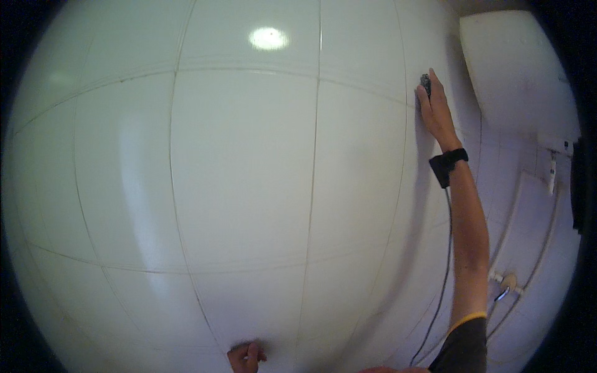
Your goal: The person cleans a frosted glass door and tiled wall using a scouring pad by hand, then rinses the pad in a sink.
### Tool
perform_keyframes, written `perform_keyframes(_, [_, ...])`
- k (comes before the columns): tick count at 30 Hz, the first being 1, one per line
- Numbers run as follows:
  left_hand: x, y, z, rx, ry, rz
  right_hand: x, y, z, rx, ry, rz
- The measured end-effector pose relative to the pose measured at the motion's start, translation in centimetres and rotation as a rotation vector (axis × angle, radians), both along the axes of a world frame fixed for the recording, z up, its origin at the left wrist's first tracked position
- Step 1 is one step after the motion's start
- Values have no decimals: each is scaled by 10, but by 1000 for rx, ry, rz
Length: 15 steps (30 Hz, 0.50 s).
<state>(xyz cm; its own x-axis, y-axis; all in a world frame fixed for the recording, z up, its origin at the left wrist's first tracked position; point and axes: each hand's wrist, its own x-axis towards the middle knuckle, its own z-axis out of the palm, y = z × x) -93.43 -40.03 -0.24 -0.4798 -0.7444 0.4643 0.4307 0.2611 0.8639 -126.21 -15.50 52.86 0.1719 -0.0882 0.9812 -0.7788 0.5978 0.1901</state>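
Observation:
My right arm reaches far up along a white tiled wall [242, 168]. In its hand, at the upper right, my right hand [436, 105] grips a small dark, speckled scrubbing pad [425, 84] against the tiles; its exact material is too small to tell. At the bottom edge, my left hand [245, 358] is curled close to the wall, partly cut off by the frame. No object shows in its fingers. Thin dark grout lines divide the wall, with some staining along them.
A white box-shaped water heater [513, 70] hangs right of my right hand. Below it are pipes [552, 224] and a mixer valve [508, 282]. A black wrist strap with a module [443, 168] trails a cable [445, 275] beside my forearm.

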Motion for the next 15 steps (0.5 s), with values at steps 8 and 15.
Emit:
perform_keyframes(8, [30,-16,17,-127,-262,30,42,-81,-25,136,185,108])
perform_keyframes(15, [10,-30,20,-189,-245,-46,-69,-8,27,-25,-75,-60])
